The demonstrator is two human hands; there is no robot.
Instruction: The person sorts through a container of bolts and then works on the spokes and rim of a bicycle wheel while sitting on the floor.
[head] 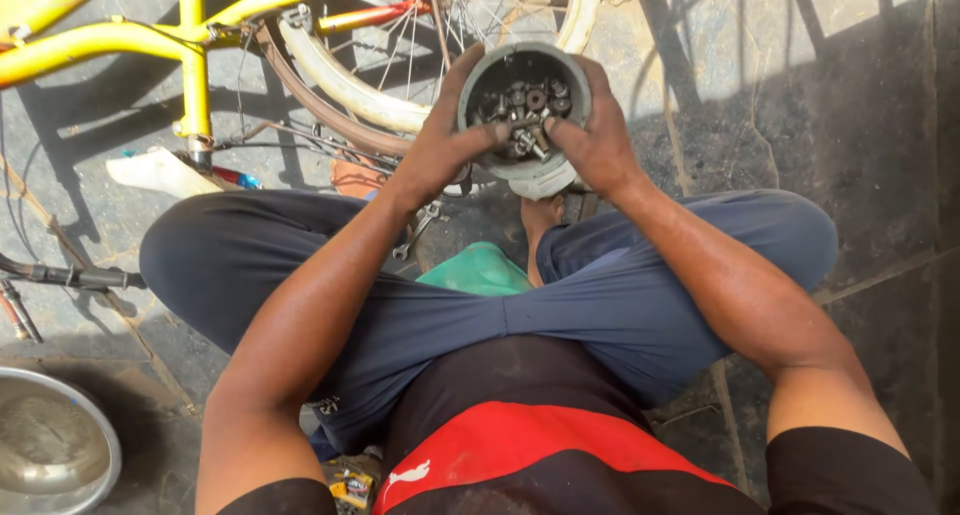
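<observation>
A round grey cup point(575, 83) full of several dark nuts and bolts point(522, 105) is held up in front of me, over my crossed legs. My left hand point(437, 145) grips the cup's left rim, thumb hooked over the edge. On the right side, my right hand point(598, 140) wraps the cup, its fingertips reaching in among the bolts. A wrench point(418, 227) lies on the ground under my left wrist.
A yellow bicycle frame point(190, 45) and a spoked wheel point(400, 65) stand just beyond the cup. A metal bowl point(55, 445) sits at the lower left. A handlebar grip point(75, 275) pokes in from the left. A green cloth point(480, 270) lies between my legs.
</observation>
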